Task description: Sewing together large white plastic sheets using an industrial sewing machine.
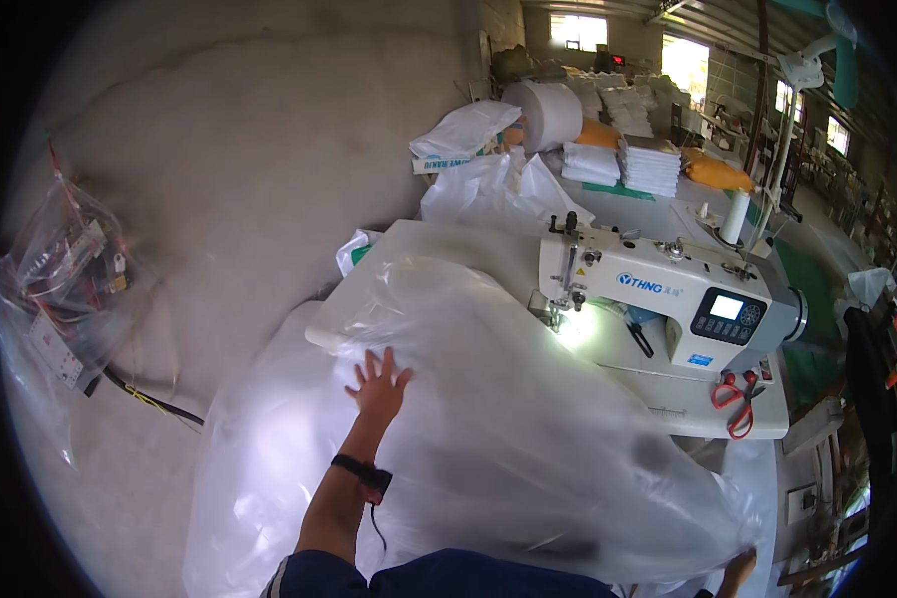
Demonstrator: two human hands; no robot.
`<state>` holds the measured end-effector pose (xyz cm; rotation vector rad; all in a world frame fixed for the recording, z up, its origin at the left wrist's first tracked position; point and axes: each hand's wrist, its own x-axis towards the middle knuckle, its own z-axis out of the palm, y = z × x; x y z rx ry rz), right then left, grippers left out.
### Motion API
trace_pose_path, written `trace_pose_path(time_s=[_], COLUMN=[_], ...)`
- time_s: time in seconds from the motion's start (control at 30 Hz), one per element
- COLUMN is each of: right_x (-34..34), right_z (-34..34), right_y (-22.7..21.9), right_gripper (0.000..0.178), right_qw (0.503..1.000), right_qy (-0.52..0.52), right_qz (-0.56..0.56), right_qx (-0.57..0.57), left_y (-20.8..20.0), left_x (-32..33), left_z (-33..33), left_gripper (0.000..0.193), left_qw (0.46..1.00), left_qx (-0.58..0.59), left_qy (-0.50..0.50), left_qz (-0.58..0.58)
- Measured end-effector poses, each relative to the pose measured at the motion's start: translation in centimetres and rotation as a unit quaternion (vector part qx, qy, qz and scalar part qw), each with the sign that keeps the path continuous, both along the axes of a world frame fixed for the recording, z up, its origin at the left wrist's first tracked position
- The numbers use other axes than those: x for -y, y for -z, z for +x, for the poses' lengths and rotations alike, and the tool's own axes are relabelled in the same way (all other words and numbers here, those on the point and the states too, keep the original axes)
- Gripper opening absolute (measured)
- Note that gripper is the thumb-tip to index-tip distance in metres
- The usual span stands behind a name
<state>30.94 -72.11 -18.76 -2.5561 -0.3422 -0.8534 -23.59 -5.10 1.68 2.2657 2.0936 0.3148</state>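
A large sheet of translucent white plastic film (508,429) drapes over the front of the sewing table and down across my lap. My left hand (377,386) lies on it with fingers spread, near the table's left corner. Far down at the lower right, my right hand (739,568) is closed on the edge of the same film; its fingers are partly hidden. The sewing machine (638,279) stands right of centre, its lamp lighting the needle area, where the film's far edge lies close by.
Red-handled scissors (734,404) and a dark slim tool (640,340) lie on the tabletop (668,399). A white thread cone (736,217) stands behind the machine. Folded white stacks (651,166) and a large white roll (550,117) sit farther back. Plastic-wrapped electrical boxes (70,269) hang at left.
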Motion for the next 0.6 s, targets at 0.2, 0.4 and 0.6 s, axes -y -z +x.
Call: trace_pose_path(time_s=[0.2, 0.4, 0.6], right_x=[5.3, -22.5, -48.5], right_z=[0.1, -4.1, -19.2], right_y=[-7.6, -25.8, -30.6], right_gripper=[0.030, 0.034, 0.037], right_qw=[0.813, 0.964, 0.730], right_qy=[0.217, -0.247, -0.673], right_qz=[-0.365, -0.094, -0.119], right_qx=[-0.399, -0.023, 0.008], left_y=[-0.6, -5.9, -4.3], left_x=[-1.1, -4.4, -5.6], left_z=[-3.3, 4.0, 14.8], left_gripper=[0.060, 0.040, 0.050], left_qw=[0.998, 0.909, 0.951], left_qx=[0.057, 0.158, 0.050], left_qy=[0.004, 0.291, 0.291], left_qz=[0.040, 0.255, 0.088])
